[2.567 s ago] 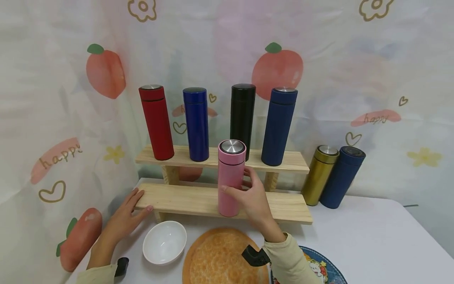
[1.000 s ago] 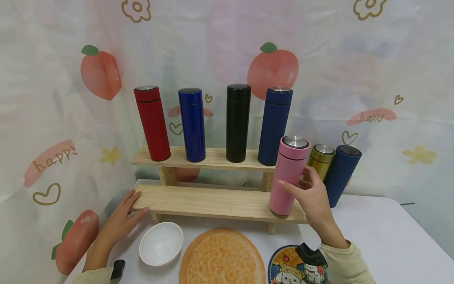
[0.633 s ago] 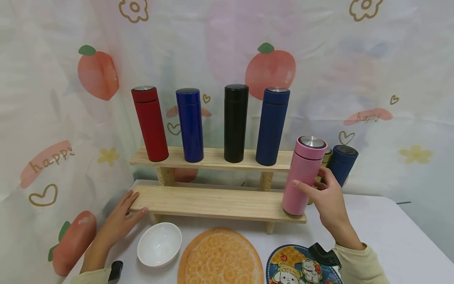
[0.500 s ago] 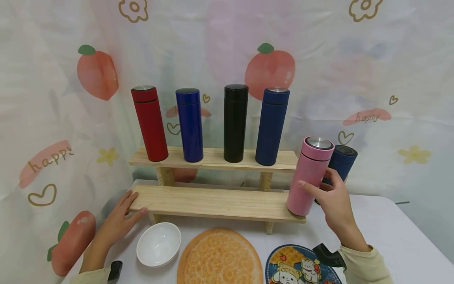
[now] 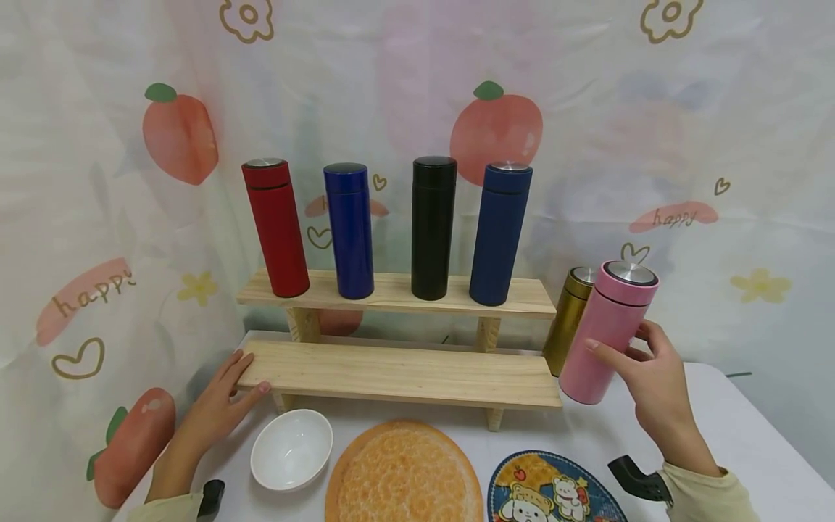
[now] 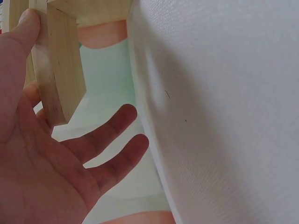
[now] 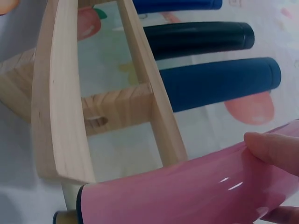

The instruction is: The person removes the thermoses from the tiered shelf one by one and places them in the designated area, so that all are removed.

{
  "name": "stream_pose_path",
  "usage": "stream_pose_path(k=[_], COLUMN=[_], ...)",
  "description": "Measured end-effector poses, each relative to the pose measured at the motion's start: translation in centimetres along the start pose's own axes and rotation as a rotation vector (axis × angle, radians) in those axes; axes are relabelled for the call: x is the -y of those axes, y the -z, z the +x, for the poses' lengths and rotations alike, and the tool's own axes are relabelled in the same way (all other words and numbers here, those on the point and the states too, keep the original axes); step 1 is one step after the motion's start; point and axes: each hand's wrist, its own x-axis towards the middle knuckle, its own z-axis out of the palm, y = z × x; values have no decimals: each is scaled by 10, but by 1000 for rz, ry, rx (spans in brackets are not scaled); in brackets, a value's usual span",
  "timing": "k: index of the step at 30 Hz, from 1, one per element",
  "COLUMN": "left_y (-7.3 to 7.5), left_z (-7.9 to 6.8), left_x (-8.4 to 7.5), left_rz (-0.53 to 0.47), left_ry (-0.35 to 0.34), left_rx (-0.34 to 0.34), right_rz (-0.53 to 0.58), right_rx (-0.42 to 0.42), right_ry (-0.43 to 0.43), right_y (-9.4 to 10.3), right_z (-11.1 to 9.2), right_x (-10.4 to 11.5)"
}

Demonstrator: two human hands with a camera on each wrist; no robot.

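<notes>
My right hand [image 5: 659, 384] grips a pink thermos flask [image 5: 609, 333] with a steel-topped lid, fingers behind it and thumb in front. The flask tilts slightly, its base just past the right end of the lower shelf. It overlaps a gold thermos [image 5: 567, 322] and hides the dark blue one behind. In the right wrist view the pink flask [image 7: 163, 196] fills the bottom, below the stand's end. My left hand [image 5: 212, 406] rests on the left end of the wooden stand's lower shelf [image 5: 398, 373]; in the left wrist view two straight fingers [image 6: 117, 163] hang free beside it.
Along the upper shelf [image 5: 391, 290] stand a red thermos [image 5: 277, 232], a blue one [image 5: 350, 232], a black one [image 5: 433, 232] and a navy one [image 5: 501, 232]. In front lie a white bowl [image 5: 291, 449], a round bread-patterned mat [image 5: 404, 475] and a cartoon mat [image 5: 554, 489].
My right hand has carried the pink thermos rightward along the lower shelf and past its right end. The gold thermos shows again, and the dark blue one is now hidden. My left hand stays put.
</notes>
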Motion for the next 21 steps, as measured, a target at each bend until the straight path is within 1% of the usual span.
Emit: stream_pose_path(k=[5, 13, 21], left_y=[1, 1, 1], left_z=[-1, 0, 0], left_x=[-1, -1, -3], left_rz=[7, 6, 3], left_ry=[4, 19, 35], left_rx=[-3, 11, 16], right_rz=[-20, -4, -6], right_rx=[-25, -53, -95], right_ry=[-30, -98, -147], right_y=[9, 23, 40], right_z=[2, 5, 16], right_x=[-10, -26, -42])
